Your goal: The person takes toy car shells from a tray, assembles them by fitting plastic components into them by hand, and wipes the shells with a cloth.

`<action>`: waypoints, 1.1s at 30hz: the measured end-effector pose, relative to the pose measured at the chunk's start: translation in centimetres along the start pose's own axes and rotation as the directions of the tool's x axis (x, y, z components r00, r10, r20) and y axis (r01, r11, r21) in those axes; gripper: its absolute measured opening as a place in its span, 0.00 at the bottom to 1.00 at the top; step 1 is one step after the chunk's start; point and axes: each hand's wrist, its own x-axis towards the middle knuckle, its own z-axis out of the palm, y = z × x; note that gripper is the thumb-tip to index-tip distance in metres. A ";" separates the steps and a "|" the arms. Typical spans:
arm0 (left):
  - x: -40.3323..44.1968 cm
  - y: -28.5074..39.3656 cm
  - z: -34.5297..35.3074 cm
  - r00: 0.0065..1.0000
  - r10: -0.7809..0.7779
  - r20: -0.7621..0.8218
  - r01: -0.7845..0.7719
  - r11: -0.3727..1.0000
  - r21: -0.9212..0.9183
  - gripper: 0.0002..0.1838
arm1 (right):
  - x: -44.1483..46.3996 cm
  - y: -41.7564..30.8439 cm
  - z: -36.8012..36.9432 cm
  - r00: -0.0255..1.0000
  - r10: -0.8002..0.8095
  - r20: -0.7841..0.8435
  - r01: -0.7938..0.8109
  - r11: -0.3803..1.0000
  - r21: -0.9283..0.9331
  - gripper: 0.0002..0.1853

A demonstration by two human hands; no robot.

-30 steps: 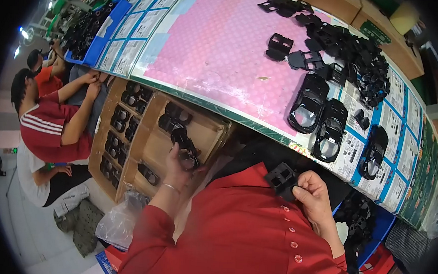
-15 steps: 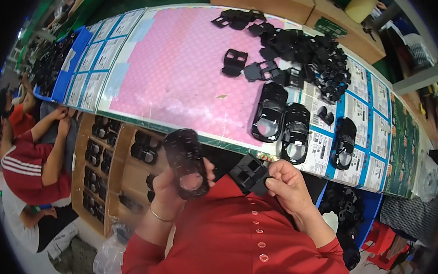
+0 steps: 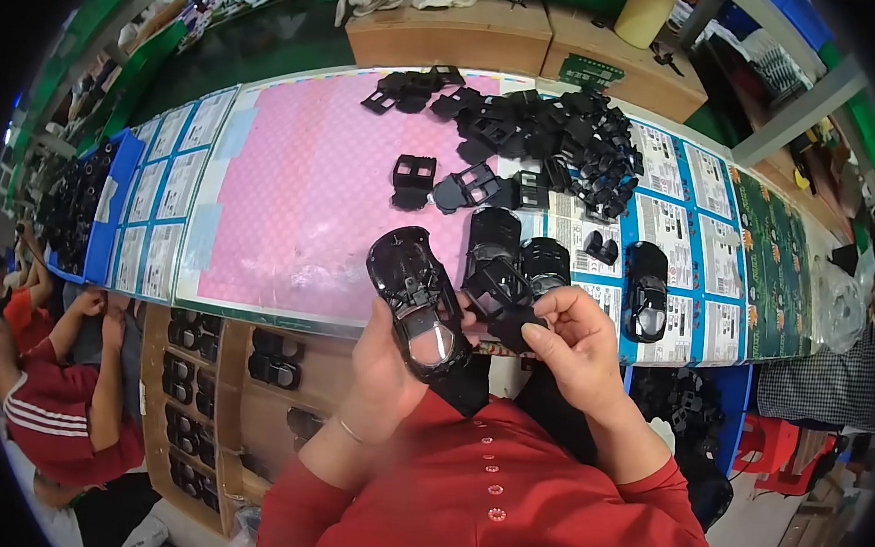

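A glossy black toy car body point(image 3: 412, 277) with a clear window lies in my left hand point(image 3: 383, 380), my fingers wrapped around its lower end. My right hand point(image 3: 583, 348) pinches a black plastic part point(image 3: 515, 323) with cut-out openings by its edge. That part is close beside the car body; whether they touch I cannot tell. Just beyond my hands, at the table edge, two more black car bodies point(image 3: 495, 232) are partly covered by the part and my fingers. Another black car body point(image 3: 647, 291) rests to the right, near two small black pieces point(image 3: 602, 248).
Black plastic parts point(image 3: 566, 131) are heaped at the table's back right, with a few loose ones point(image 3: 413, 180) on the pink sheet point(image 3: 302, 195). Below left stands a cardboard box point(image 3: 236, 382) of black car bodies. Blue bins point(image 3: 110, 218) flank the table. A person in red point(image 3: 69, 401) is at left.
Both hands have come up closer to the table edge, with the car body and the black part now side by side. The view has tilted up and shows more beyond the table.
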 end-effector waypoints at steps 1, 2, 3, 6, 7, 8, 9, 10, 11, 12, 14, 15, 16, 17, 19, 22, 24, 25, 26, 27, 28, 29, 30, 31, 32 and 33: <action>0.3 -0.4 -0.2 0.999 -0.004 -0.038 0.004 1.000 0.000 0.36 | 0.1 -0.6 0.3 1.000 -0.005 -0.005 0.005 1.000 0.001 0.08; 0.6 -0.8 0.2 0.999 -0.008 -0.032 0.008 1.000 0.002 0.36 | 0.3 -1.4 0.7 0.960 -0.269 0.077 0.279 0.896 -0.347 0.08; 1.0 -1.1 0.5 0.998 0.022 -0.058 -0.021 1.000 0.013 0.36 | 0.5 -1.8 1.1 0.852 -0.464 0.240 0.504 0.606 -0.616 0.08; 1.4 -1.5 0.9 0.994 -0.002 -0.110 0.004 1.000 0.012 0.37 | 1.0 -1.2 2.2 0.650 -0.600 0.466 0.709 0.258 -0.656 0.11; 1.5 -1.5 1.4 0.997 0.005 -0.073 -0.002 0.999 0.035 0.37 | 0.8 -1.2 2.5 0.647 -0.575 0.501 0.709 0.211 -0.673 0.12; 1.5 -1.5 1.9 0.999 0.013 -0.038 -0.011 0.998 0.058 0.36 | 0.7 -1.1 2.7 0.648 -0.575 0.500 0.707 0.210 -0.675 0.12; 1.7 -1.6 2.3 0.997 0.028 -0.072 -0.024 0.998 0.061 0.37 | 0.7 -0.8 2.9 0.663 -0.542 0.517 0.701 0.208 -0.682 0.12; 1.7 -1.6 2.3 0.997 0.029 -0.073 -0.025 0.998 0.060 0.37 | 0.8 -0.8 3.0 0.676 -0.508 0.533 0.697 0.206 -0.687 0.13; 1.8 -1.4 2.2 0.999 -0.002 -0.053 0.004 0.999 0.037 0.37 | 0.8 -0.9 3.0 0.711 -0.465 0.528 0.683 0.274 -0.677 0.14; 1.7 -1.3 2.2 0.999 -0.034 -0.032 0.034 0.999 0.015 0.36 | 0.9 -0.7 3.0 0.710 -0.465 0.529 0.684 0.274 -0.676 0.14; 1.7 -1.5 2.2 0.997 -0.015 -0.080 0.017 1.000 0.014 0.36 | 1.1 -0.3 2.7 0.680 -0.529 0.508 0.722 0.366 -0.587 0.12; 1.8 -1.4 2.1 0.998 -0.002 -0.061 0.003 1.000 0.011 0.36 | 1.2 -0.2 2.4 0.681 -0.527 0.508 0.722 0.367 -0.587 0.12; 1.8 -1.4 1.9 0.999 0.010 -0.042 -0.010 1.000 0.007 0.36 | 1.4 -0.2 1.9 0.706 -0.540 0.458 0.690 0.381 -0.615 0.11; 1.9 -1.5 1.6 0.999 0.010 -0.034 -0.010 1.000 0.006 0.35 | 1.6 -0.3 1.5 0.729 -0.551 0.406 0.657 0.395 -0.642 0.11; 1.8 -1.5 1.7 0.999 0.010 -0.033 -0.010 1.000 0.004 0.35 | 1.5 -0.8 1.2 0.759 -0.525 0.385 0.620 0.401 -0.675 0.10; 1.7 -1.8 1.7 1.000 0.004 -0.018 -0.004 1.000 0.000 0.34 | 1.7 -0.8 1.1 0.790 -0.497 0.360 0.579 0.410 -0.705 0.09; 1.7 -1.9 1.9 1.000 0.004 -0.029 -0.004 1.000 -0.007 0.34 | 1.9 -0.8 1.3 0.791 -0.481 0.378 0.575 0.374 -0.727 0.10; 1.7 -1.9 2.1 1.000 -0.003 0.022 0.004 0.999 -0.034 0.33 | 2.0 -0.4 1.2 0.774 -0.495 0.395 0.596 0.358 -0.719 0.10; 1.7 -1.9 2.2 1.000 -0.007 0.020 0.007 0.999 -0.034 0.33 | 2.0 -0.4 1.3 0.776 -0.494 0.392 0.593 0.360 -0.720 0.10; 1.6 -2.0 2.2 0.999 0.005 0.034 -0.004 1.000 -0.020 0.34 | 1.9 -0.4 1.3 0.786 -0.472 0.399 0.584 0.356 -0.730 0.10; 1.5 -2.0 2.3 0.999 0.017 0.047 -0.017 1.000 -0.007 0.34 | 1.9 -0.4 1.3 0.796 -0.449 0.406 0.575 0.351 -0.739 0.09; 1.4 -2.0 2.3 0.999 0.014 0.043 -0.014 1.000 -0.007 0.34 | 1.8 -0.5 1.3 0.798 -0.447 0.404 0.573 0.355 -0.739 0.09; 1.3 -2.0 2.5 1.000 0.005 0.013 -0.005 1.000 0.014 0.34 | 1.9 -0.7 1.2 0.798 -0.459 0.391 0.572 0.371 -0.731 0.09; 1.3 -1.9 2.5 1.000 -0.004 -0.018 0.005 0.999 0.034 0.34 | 1.9 -0.8 1.2 0.798 -0.470 0.378 0.572 0.387 -0.723 0.08; 1.3 -1.9 2.3 1.000 -0.006 -0.022 0.007 0.999 0.034 0.34 | 2.0 -0.8 1.1 0.800 -0.468 0.377 0.569 0.391 -0.723 0.08; 1.3 -1.9 2.0 1.000 -0.012 0.013 0.012 1.000 0.013 0.34 | 2.0 -0.9 1.1 0.798 -0.466 0.383 0.571 0.378 -0.729 0.08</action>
